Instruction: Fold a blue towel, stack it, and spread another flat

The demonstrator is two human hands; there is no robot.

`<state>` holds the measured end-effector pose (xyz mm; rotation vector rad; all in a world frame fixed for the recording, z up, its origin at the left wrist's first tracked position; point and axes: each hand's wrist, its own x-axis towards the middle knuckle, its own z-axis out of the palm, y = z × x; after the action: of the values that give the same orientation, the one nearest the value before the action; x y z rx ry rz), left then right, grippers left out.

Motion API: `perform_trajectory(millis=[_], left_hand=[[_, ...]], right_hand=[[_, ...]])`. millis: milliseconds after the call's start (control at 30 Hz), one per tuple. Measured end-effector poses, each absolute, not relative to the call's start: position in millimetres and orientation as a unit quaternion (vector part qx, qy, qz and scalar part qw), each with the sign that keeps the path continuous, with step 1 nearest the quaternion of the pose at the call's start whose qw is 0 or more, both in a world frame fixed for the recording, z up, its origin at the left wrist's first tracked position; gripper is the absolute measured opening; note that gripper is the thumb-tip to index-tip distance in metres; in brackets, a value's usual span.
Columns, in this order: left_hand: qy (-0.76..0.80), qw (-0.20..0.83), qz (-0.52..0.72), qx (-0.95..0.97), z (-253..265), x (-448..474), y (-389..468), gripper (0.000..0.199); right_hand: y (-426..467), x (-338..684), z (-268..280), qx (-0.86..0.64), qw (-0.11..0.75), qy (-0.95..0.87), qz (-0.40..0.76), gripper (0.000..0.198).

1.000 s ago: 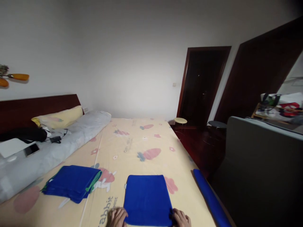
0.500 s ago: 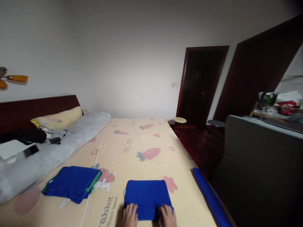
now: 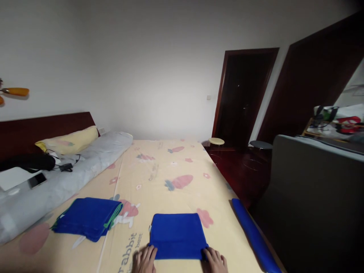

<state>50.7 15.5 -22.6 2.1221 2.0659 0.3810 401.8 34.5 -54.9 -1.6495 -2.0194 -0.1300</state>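
Both left hand (image 3: 146,259) and right hand (image 3: 215,259) seemingly pinch blue cloth (image 3: 178,232); a shelf (image 3: 312,133) holds clutter (image 3: 348,122).

Left hand (image 3: 146,259), right hand (image 3: 216,260) cropped below

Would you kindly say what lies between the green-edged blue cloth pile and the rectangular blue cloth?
In the head view, just the cream patterned bedsheet shows there.

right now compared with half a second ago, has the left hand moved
Yes, the left hand has moved left, toward the printed lettering on the bedsheet, from over the blue cloth to its left edge.
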Motion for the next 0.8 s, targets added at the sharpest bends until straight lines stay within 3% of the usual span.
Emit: perform_trajectory(millis=[167, 367, 500, 700, 800], left_hand=[[0.694, 0.066, 0.131, 0.705, 2.8, 62.8, 17.9, 0.058], [0.665, 0.126, 0.186, 0.712, 34.8, 55.9, 17.9, 0.038], [0.704, 0.158, 0.196, 0.664, 41.3, 48.2, 21.3, 0.039], [0.744, -0.019, 0.173, 0.646, 16.8, 54.1, 31.8, 0.046], [0.67, -0.024, 0.175, 0.721, -2.6, 81.4, 38.1, 0.052]], right_hand=[[33.4, 394.8, -31.1, -0.639, 0.243, -0.73, 0.014, 0.032], [32.9, 384.2, 17.8, -0.62, 0.261, -0.733, 0.101, 0.021], [40.6, 389.8, 18.9, -0.621, 0.281, -0.73, 0.051, 0.024], [58.6, 383.5, -14.9, -0.67, 0.327, -0.664, -0.056, 0.034], [59.9, 353.1, -22.1, -0.603, 0.312, -0.733, -0.037, 0.035]])
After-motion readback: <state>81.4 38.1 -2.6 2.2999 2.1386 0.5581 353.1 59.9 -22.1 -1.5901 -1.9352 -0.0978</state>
